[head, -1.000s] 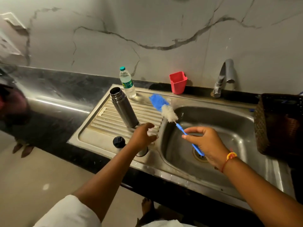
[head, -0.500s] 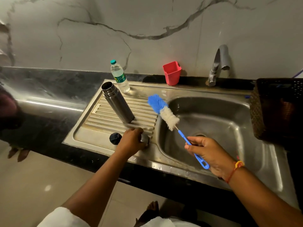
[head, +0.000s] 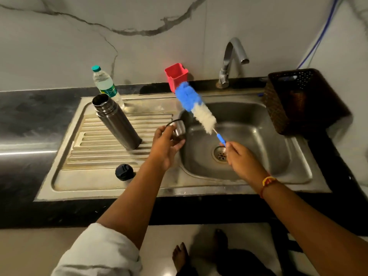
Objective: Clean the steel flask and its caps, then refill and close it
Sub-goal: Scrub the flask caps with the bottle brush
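Over left rim of steel sink (head: 199, 189): grips small steel cup-shaped cap (head: 179, 127) in left hand (head: 166, 145), pinches blue handle of fluffy blue-and-white bottle brush (head: 196, 107) in right hand (head: 242, 156), brush head raised over basin. On ridged drainboard (head: 89, 140): open tall steel flask (head: 116, 121) standing, black round stopper (head: 123, 172) near front edge.

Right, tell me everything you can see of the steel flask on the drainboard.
The steel flask is a tall, slim cylinder of dark brushed metal with a shinier, ridged neck. Its mouth is open, with no cap on. It stands on its base on the ribbed drainboard, left of the sink basin, and looks tilted in this wide-angle view. A plastic water bottle stands behind it; whether they touch cannot be told. Nobody is holding it.
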Demonstrator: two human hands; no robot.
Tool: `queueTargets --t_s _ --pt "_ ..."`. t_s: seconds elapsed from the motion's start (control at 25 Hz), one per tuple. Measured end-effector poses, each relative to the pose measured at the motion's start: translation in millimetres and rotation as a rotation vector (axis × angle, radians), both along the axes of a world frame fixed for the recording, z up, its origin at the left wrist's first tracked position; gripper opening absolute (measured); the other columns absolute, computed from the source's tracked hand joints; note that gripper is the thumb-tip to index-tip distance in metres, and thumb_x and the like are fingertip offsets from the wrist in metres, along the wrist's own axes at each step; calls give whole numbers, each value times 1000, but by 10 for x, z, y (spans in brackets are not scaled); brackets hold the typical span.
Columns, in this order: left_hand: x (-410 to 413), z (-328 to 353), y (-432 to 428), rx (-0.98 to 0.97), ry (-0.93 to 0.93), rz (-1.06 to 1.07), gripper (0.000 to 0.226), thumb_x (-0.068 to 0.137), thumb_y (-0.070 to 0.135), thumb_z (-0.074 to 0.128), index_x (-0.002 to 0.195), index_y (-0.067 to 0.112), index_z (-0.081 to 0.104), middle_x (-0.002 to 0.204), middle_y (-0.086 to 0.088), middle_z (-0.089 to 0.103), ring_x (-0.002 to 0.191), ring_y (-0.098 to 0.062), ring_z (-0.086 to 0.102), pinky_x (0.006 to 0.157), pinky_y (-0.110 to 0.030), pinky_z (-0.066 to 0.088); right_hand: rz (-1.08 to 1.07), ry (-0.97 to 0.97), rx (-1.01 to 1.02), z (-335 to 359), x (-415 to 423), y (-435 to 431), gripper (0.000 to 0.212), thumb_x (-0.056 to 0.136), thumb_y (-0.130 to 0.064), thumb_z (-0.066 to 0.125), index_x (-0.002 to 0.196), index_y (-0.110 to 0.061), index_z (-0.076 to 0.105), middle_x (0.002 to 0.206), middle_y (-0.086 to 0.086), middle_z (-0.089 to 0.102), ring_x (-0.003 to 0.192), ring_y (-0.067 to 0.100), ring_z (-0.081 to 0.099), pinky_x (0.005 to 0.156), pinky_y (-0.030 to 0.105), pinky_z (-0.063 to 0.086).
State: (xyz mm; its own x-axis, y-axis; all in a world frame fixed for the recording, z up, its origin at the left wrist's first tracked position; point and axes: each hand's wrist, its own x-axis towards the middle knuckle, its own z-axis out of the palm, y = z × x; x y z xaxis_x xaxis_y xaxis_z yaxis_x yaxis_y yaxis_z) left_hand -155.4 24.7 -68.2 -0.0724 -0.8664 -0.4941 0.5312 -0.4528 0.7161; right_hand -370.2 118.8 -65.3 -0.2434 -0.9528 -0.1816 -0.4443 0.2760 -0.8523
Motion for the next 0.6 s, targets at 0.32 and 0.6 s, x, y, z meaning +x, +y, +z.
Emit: queueTargets --t_s 0.32,0.6 --pt "-251 -192 -258 -40 -8 111 16 97 20 68 102 14 54 104 -14 70 103 -26 71 86 -38 60 26 156 -97 -142 -20 -333 12 97 -31 52 101 -26 62 68 -3 66 61 15 62 60 36 53" --pt "-323 -655 -581 -348 -267 224 19 103 27 58 99 12 69 101 -7 76 96 -17 72 101 -38 55 152 234 -288 -663 -187 -822 18 100 -36 46 105 -28 61 72 -4 66 68 22 63 63 39 52"
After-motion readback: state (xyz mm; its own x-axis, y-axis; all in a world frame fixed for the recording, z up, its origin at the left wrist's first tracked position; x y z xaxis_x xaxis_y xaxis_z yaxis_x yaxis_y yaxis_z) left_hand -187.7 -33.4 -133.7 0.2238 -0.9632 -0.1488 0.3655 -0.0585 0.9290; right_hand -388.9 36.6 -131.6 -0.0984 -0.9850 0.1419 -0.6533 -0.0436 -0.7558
